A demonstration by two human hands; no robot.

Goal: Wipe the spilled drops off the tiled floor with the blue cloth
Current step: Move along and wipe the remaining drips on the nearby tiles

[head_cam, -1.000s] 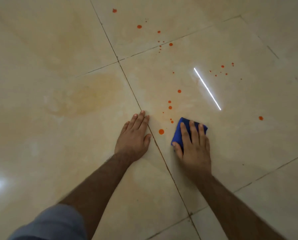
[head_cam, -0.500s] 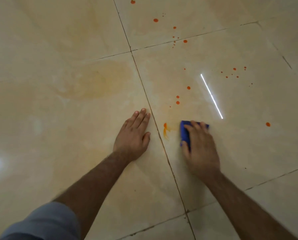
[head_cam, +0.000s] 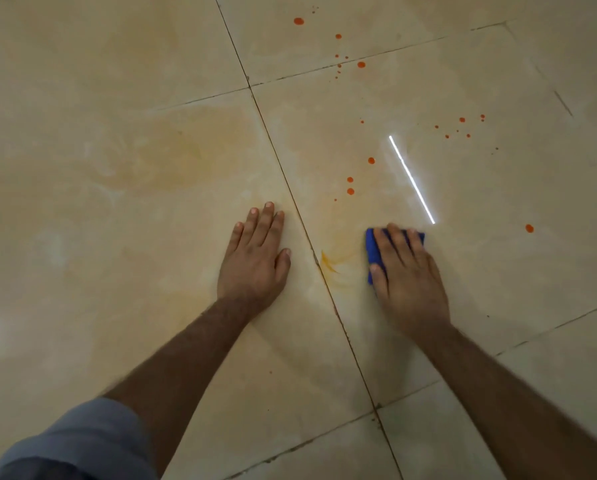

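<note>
Your right hand (head_cam: 407, 271) presses the cloth (head_cam: 371, 251) flat beside an orange smear (head_cam: 331, 261), left hand (head_cam: 255, 258) open on the floor (head_cam: 117, 237) — risk: a loaded cloth streaks the drops (head_cam: 350, 185) wider.

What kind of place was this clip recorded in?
Probably an indoor room, which one I cannot tell: glossy beige floor tiles with grout lines, and a strip light's reflection in them.
</note>
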